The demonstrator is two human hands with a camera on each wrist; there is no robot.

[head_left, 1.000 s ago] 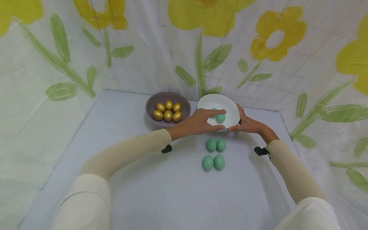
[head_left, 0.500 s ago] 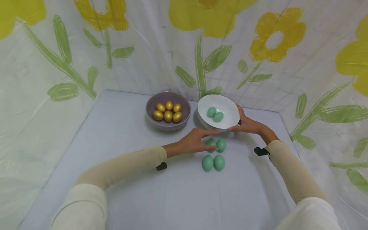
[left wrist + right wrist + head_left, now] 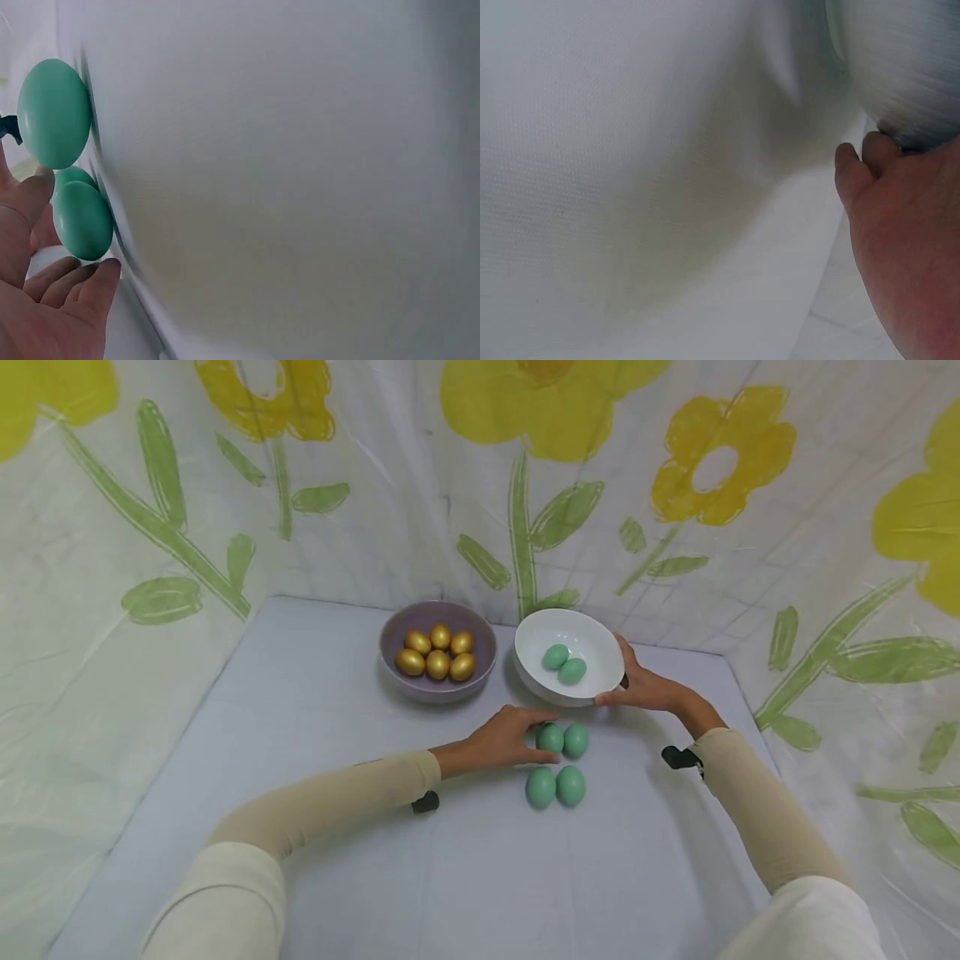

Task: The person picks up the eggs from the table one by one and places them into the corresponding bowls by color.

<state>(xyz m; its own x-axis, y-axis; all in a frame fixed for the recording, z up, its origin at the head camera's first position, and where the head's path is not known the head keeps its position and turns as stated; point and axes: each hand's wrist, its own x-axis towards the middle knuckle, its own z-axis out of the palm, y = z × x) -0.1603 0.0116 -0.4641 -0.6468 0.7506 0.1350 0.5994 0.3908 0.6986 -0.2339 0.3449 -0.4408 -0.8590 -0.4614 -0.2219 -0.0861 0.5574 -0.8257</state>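
Observation:
In the head view my left hand (image 3: 504, 740) reaches in from the left, thumb and fingers spread on either side of a green egg (image 3: 551, 738). The left wrist view has this egg (image 3: 82, 221) between thumb and fingers; whether they touch it I cannot tell. Beside it lies another green egg (image 3: 576, 741). A nearer pair, one green egg (image 3: 541, 787) and another (image 3: 571, 786), sits just in front. My right hand (image 3: 645, 685) holds the right side of a white bowl (image 3: 532, 672), thumb at the front. Inside are two green eggs (image 3: 572, 671).
Left of the white bowl stands a purple-brown bowl (image 3: 438, 693) with several gold eggs (image 3: 438, 665). Both stand near the back edge of the table (image 3: 360, 860). A sheet with painted flowers (image 3: 390, 527) hangs behind.
My left hand has drawn back from over the white bowl, leaving two green eggs inside, and has come down around an egg of the farther pair. My right hand stays on the bowl.

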